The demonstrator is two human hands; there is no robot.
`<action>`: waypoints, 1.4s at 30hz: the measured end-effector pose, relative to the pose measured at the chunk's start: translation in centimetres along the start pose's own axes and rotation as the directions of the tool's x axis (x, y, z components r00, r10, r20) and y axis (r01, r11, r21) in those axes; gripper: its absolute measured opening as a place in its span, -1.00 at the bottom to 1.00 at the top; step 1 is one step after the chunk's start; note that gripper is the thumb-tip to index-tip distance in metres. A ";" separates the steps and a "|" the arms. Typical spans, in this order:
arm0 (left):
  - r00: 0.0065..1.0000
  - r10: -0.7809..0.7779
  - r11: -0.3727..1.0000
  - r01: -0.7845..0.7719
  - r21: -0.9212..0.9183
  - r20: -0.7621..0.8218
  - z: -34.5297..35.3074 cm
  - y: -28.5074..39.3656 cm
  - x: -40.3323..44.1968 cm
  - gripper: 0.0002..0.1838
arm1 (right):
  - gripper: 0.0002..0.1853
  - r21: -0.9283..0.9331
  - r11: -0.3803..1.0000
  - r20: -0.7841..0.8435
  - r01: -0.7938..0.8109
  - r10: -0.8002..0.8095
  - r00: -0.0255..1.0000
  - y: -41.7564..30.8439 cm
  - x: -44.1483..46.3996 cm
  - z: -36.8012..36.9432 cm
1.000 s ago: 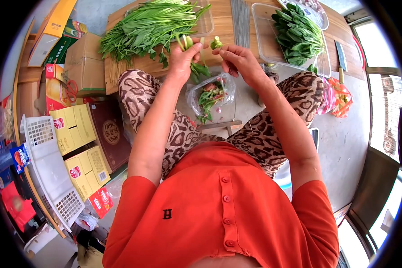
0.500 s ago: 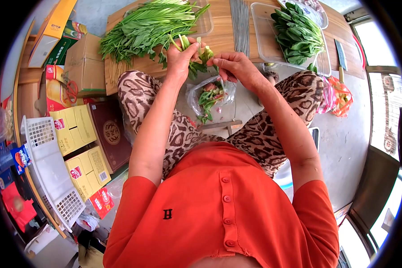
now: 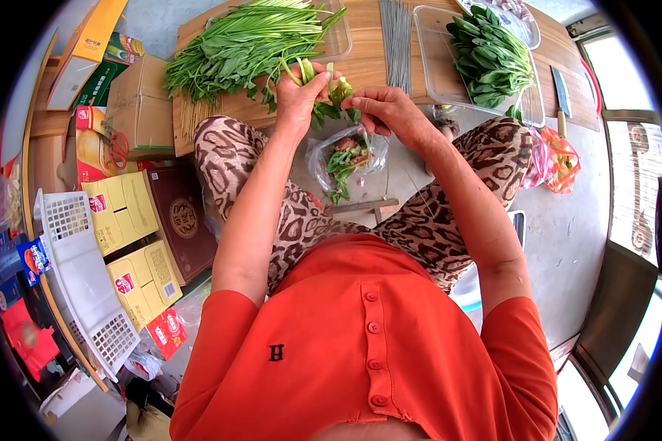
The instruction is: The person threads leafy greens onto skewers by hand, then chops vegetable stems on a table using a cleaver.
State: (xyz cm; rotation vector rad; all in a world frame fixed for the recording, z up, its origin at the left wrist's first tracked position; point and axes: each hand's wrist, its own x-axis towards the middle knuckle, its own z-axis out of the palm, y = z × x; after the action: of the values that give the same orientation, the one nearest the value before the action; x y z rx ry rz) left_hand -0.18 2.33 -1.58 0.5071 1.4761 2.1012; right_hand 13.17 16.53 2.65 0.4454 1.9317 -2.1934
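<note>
My left hand (image 3: 299,99) is closed around some leafy green stalks (image 3: 304,71) at the table's front edge. Just right of it, my right hand (image 3: 385,110) pinches the edge of a yellowish-green leafy piece (image 3: 339,92) that reaches over to my left hand. Below both hands, an open plastic bag (image 3: 314,160) holds green and reddish scraps (image 3: 346,163). A big heap of long-stemmed greens (image 3: 250,51) lies behind my left hand. To the right, a bunch of broad-leaved greens (image 3: 489,59) rests in a clear tray (image 3: 435,70).
Thin grey wires (image 3: 396,44) lie on the wooden table (image 3: 365,55). A knife (image 3: 560,95) rests at the right, near an orange bag (image 3: 564,163). Boxes (image 3: 141,103) and a white basket (image 3: 84,264) stand at the left.
My right hand has shifted slightly left and down toward my left hand. The yellowish-green piece has moved left and now sits against my left hand's greens.
</note>
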 end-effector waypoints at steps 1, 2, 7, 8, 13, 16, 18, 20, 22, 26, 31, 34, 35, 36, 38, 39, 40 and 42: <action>1.000 0.000 1.000 0.000 0.000 0.000 0.1 0.1 0.0 -0.94 | -0.74 0.002 1.000 0.000 -0.006 0.006 1.000 -0.1 -0.1 0.0; 1.000 0.003 1.000 -0.003 0.018 -0.003 0.1 0.1 -0.1 -0.94 | -0.74 0.003 1.000 -0.001 -0.013 0.013 1.000 -0.2 -0.1 0.1; 1.000 0.005 0.999 -0.004 0.039 -0.006 0.3 0.5 -0.3 -0.96 | -0.74 -0.009 1.000 -0.008 -0.016 0.016 1.000 -0.3 -0.2 0.1; 1.000 0.010 0.999 -0.011 0.044 0.004 0.4 0.6 -0.3 -0.97 | -0.75 -0.008 1.000 -0.011 -0.019 0.018 1.000 -0.3 -0.2 0.1; 0.999 0.008 0.996 -0.012 0.093 0.039 0.5 0.4 -0.6 -0.97 | -0.75 -0.012 1.000 -0.016 -0.004 0.004 1.000 -0.1 -0.1 -0.3; 0.999 0.001 0.989 -0.008 0.149 0.048 0.4 0.0 -0.6 -0.95 | -0.75 -0.012 1.000 -0.041 -0.016 0.015 0.999 0.3 0.1 -0.5; 0.986 -0.029 0.976 -0.008 0.218 0.165 -0.1 -0.1 -0.4 -0.88 | -0.75 -0.006 1.000 -0.044 -0.018 0.018 0.999 0.7 0.3 -0.7; 0.987 -0.077 0.973 0.043 0.225 0.144 0.1 -0.1 -0.8 -0.87 | -0.77 0.042 0.999 -0.101 -0.012 0.016 0.995 0.8 0.5 -0.9; 0.984 -0.126 0.968 0.095 0.231 0.126 0.1 -0.2 -0.8 -0.86 | -0.79 0.073 0.997 -0.162 0.025 -0.013 0.987 0.8 0.9 -1.2; 0.923 -0.295 0.951 0.260 0.165 0.245 0.2 0.2 -1.1 -0.79 | -0.84 0.118 0.982 -0.269 0.149 -0.113 0.957 1.2 1.4 -1.2; 0.833 -0.367 0.930 0.316 0.189 0.414 0.9 -0.6 -1.6 -0.75 | -0.85 0.160 0.972 -0.264 0.174 -0.128 0.956 0.8 1.3 0.0; 0.821 -0.385 0.923 0.351 0.161 0.421 0.9 -0.5 -1.7 -0.72 | -0.85 0.159 0.973 -0.265 0.170 -0.124 0.956 1.2 1.7 -0.2; 0.821 -0.385 0.923 0.351 0.160 0.421 0.9 -0.4 -1.7 -0.72 | -0.85 0.145 0.973 -0.274 0.180 -0.135 0.952 1.3 1.8 -0.4; 0.830 -0.414 0.903 0.427 0.052 0.375 1.3 0.6 -1.8 -0.74 | -0.85 0.146 0.973 -0.273 0.180 -0.135 0.953 1.1 1.8 -0.5; 0.830 -0.449 0.868 0.493 -0.060 0.331 1.4 1.0 -1.7 -0.75 | -0.85 0.027 0.984 -0.326 0.174 -0.156 0.933 0.7 1.6 -0.8; 0.843 -0.439 0.875 0.479 -0.064 0.311 1.1 1.0 -1.5 -0.74 | -0.85 0.059 0.980 -0.304 0.191 -0.165 0.938 0.7 1.6 -0.9; 0.856 -0.428 0.883 0.464 -0.068 0.290 0.9 0.9 -1.4 -0.74 | -0.85 0.059 0.980 -0.305 0.190 -0.164 0.938 0.9 1.7 -0.9; 0.872 -0.410 0.895 0.441 -0.066 0.266 0.8 0.3 -1.5 -0.73 | -0.85 0.067 0.974 -0.287 0.217 -0.189 0.939 1.2 1.8 -0.8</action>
State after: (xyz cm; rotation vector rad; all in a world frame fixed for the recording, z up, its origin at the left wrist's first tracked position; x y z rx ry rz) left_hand 1.36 1.94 -1.04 0.3389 1.1765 1.6985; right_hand 11.92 17.25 0.81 0.6278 2.1010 -2.4801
